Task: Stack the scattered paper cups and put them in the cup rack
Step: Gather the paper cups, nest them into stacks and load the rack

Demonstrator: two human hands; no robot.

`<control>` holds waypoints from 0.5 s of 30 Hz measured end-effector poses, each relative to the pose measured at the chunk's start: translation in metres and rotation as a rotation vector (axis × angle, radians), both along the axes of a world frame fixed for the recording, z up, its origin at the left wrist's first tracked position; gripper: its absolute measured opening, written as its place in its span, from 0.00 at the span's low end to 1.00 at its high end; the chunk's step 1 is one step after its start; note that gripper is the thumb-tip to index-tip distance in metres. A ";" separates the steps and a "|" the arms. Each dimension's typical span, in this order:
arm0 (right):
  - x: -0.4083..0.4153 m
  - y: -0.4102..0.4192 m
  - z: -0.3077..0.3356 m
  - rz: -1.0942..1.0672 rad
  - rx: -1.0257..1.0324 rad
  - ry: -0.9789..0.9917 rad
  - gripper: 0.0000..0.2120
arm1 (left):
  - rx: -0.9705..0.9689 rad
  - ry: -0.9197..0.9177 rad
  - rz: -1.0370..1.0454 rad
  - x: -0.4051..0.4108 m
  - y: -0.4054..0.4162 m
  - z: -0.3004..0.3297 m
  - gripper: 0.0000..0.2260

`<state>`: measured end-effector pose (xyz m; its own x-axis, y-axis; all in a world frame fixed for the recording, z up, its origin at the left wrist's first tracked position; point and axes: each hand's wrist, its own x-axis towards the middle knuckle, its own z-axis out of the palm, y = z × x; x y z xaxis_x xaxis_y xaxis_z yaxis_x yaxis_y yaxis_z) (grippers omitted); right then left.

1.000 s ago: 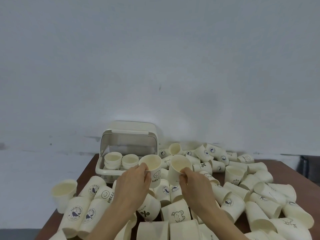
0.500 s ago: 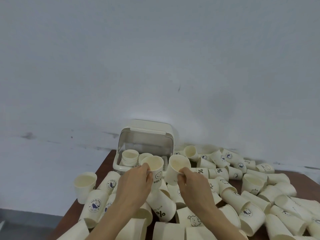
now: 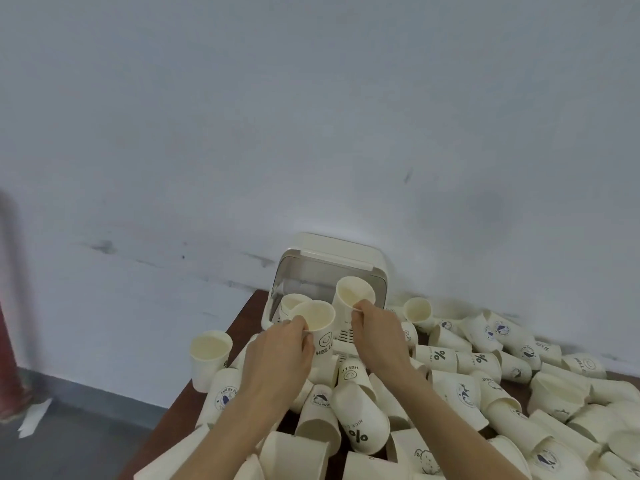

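Over the brown table (image 3: 242,323), the left hand (image 3: 277,358) grips a smiley HELLO cup (image 3: 320,332) and the right hand (image 3: 377,334) pinches a plain cup (image 3: 351,296). Both cups hang before the open cup rack (image 3: 329,265), with scattered cups (image 3: 485,386) lying below.

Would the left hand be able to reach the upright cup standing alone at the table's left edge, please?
Probably yes, but not freely: the left hand already grips the HELLO cup. The upright cup stands just to its left with nothing between them, so it would need to let go first.
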<state>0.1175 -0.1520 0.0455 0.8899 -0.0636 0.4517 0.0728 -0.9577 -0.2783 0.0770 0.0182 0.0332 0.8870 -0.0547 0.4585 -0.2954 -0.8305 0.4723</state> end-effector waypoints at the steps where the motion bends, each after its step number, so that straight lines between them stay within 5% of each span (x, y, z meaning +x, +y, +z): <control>1: 0.007 0.003 -0.001 0.008 -0.004 0.001 0.14 | -0.009 -0.004 0.010 0.002 0.004 0.000 0.09; 15: 0.064 0.007 -0.030 -0.011 -0.095 0.240 0.09 | -0.040 -0.036 0.098 0.026 0.038 -0.003 0.11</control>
<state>0.1811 -0.1450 0.0156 0.9718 -0.0413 0.2320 0.0050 -0.9807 -0.1953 0.1033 0.0564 0.0298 0.8701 0.0501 0.4904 -0.2316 -0.8367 0.4963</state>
